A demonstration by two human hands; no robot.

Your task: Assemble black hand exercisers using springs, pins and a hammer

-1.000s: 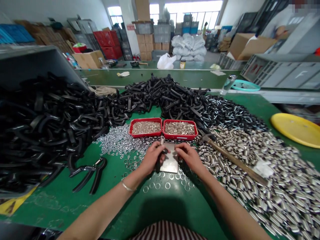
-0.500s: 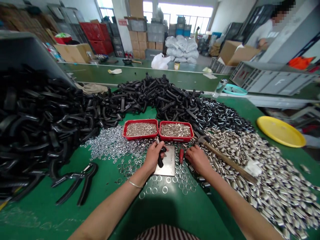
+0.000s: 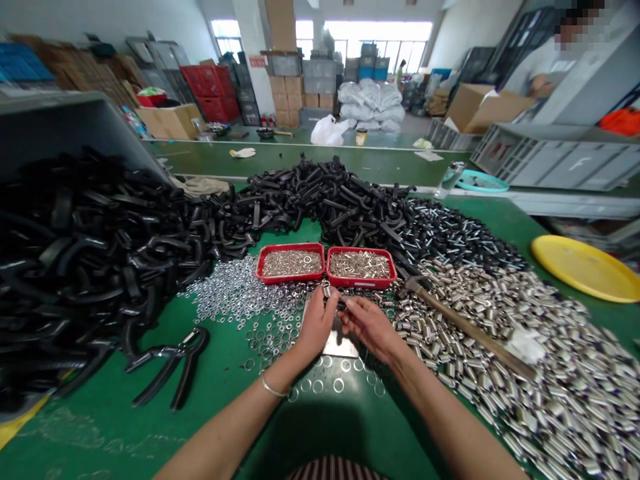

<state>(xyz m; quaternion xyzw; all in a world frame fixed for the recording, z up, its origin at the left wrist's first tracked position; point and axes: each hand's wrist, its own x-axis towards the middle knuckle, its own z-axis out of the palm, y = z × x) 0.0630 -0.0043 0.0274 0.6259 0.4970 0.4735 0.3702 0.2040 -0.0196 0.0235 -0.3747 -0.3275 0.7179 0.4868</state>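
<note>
Above the metal plate, my left hand is closed around a small black part, with a metal coil spring showing at the fingertips. My right hand meets it from the right, its thumb and fingers pinched at the black part's end. Any smaller piece between those fingers is hidden. Just beyond the hands stand two red trays, the left tray with small rings and the right tray with small pins. Flat metal rings lie in front of the plate.
Black handle pieces are heaped left and behind. Small metal nuts spread at left. A hammer lies across piled springs at right. An assembled black hand grip rests at front left. A yellow plate is far right.
My right hand has moved left from beside the red screwdriver to meet my left hand at the black part. The screwdriver is now hidden. The whole view has shifted slightly.
</note>
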